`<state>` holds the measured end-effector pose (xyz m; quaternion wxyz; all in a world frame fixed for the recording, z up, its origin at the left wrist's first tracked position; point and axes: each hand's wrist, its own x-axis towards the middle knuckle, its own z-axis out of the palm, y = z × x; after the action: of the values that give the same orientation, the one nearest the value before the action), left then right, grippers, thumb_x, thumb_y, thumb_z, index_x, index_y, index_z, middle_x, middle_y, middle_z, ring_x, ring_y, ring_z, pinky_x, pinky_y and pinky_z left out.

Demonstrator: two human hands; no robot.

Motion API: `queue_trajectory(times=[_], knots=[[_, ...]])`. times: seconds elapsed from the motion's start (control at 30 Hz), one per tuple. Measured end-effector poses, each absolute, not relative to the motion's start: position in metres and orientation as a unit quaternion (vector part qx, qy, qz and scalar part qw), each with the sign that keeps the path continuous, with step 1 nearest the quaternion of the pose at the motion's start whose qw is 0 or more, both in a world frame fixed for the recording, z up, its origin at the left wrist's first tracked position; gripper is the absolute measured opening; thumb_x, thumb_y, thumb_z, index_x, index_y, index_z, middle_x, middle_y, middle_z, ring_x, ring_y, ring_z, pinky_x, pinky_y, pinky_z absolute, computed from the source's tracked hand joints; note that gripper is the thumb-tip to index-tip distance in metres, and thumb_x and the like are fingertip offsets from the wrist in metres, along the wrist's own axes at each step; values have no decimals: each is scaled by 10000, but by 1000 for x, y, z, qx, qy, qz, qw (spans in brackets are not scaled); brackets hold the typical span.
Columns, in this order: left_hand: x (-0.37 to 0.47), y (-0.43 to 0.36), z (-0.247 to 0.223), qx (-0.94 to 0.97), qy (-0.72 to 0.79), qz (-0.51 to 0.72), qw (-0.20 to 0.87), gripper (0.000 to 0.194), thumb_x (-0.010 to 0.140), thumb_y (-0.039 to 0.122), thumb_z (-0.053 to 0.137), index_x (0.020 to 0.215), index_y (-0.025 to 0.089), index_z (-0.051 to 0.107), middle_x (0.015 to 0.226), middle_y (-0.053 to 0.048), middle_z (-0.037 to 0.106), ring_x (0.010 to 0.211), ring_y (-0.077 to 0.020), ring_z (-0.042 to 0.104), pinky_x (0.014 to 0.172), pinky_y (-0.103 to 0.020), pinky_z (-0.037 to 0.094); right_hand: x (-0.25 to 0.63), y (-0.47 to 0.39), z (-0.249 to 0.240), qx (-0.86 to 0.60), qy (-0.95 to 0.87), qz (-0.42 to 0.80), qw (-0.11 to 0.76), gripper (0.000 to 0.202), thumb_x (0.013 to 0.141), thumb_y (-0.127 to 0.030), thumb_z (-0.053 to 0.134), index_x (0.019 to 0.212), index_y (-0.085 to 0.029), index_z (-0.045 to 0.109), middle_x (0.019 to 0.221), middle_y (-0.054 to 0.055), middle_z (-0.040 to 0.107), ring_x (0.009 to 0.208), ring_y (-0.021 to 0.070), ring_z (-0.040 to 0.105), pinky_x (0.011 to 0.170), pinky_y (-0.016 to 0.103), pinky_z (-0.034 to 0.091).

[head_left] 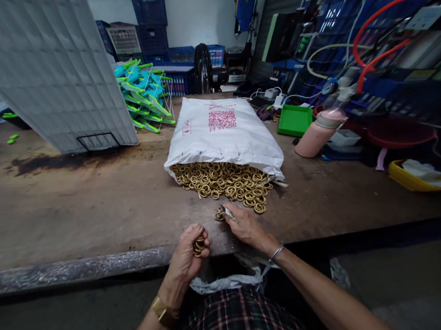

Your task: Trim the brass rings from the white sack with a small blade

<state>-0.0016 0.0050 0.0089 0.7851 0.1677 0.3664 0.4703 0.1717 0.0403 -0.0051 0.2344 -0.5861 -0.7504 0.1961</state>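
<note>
My left hand [190,246] is closed around several brass-coloured rings [199,247], held just above the table's front edge. To its right, my right hand [246,226] reaches toward the spill, its fingers pinched at a small cluster of rings [219,215]. A whitish band with a dark tip [228,212] shows at those fingers; I cannot tell whether it is a tool or a finger wrap. Beyond both hands lies a white woven sack [224,127] with red print, its mouth facing me. A heap of loose rings [222,178] spills from it onto the wooden table.
A grey ribbed panel [44,74] stands on the left of the table [90,213], beside green and blue plastic pieces [145,96]. On the right are a green tray [294,120], a pink bottle [317,134], a yellow tray [427,177] and orange hoses [361,35].
</note>
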Motion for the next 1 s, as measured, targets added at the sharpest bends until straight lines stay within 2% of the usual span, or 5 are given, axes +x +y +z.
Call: queue_trajectory(times=[0.2, 0.33, 0.5, 0.63, 1.0], knots=[[9, 11, 8, 315, 485, 458, 675, 347, 686, 416, 618, 900, 173, 494, 565, 63, 471, 419, -53, 413, 341, -140, 262, 167, 40, 1, -579, -653, 352, 338, 138, 792, -256, 439, 761, -181, 551, 584, -31, 504, 550, 106, 460, 542, 208, 333], [13, 20, 10, 414, 528, 429, 605, 415, 712, 418, 559, 1018, 144, 504, 506, 73, 462, 382, -57, 382, 361, -163, 285, 163, 40, 7, -566, -612, 414, 366, 112, 752, -243, 454, 735, -183, 547, 550, -54, 472, 521, 96, 430, 517, 203, 329], [14, 27, 17, 483, 543, 393, 563, 279, 718, 387, 536, 833, 137, 578, 459, 67, 450, 379, -58, 373, 393, -180, 286, 161, 39, 13, -545, -602, 450, 371, 121, 741, -271, 473, 721, -179, 548, 549, -61, 450, 517, 88, 406, 509, 203, 318], [14, 29, 14, 487, 539, 390, 565, 260, 707, 411, 545, 659, 156, 529, 438, 66, 436, 382, -56, 363, 388, -177, 280, 158, 38, 12, -538, -608, 450, 372, 134, 749, -291, 473, 714, -180, 541, 544, -61, 447, 520, 89, 404, 510, 204, 315], [12, 31, 1, 331, 480, 475, 659, 325, 668, 451, 625, 760, 160, 511, 608, 48, 502, 431, -31, 411, 363, -129, 258, 158, 35, 11, -539, -641, 429, 339, 244, 781, -347, 440, 615, -179, 501, 548, -44, 462, 547, 97, 420, 546, 216, 328]])
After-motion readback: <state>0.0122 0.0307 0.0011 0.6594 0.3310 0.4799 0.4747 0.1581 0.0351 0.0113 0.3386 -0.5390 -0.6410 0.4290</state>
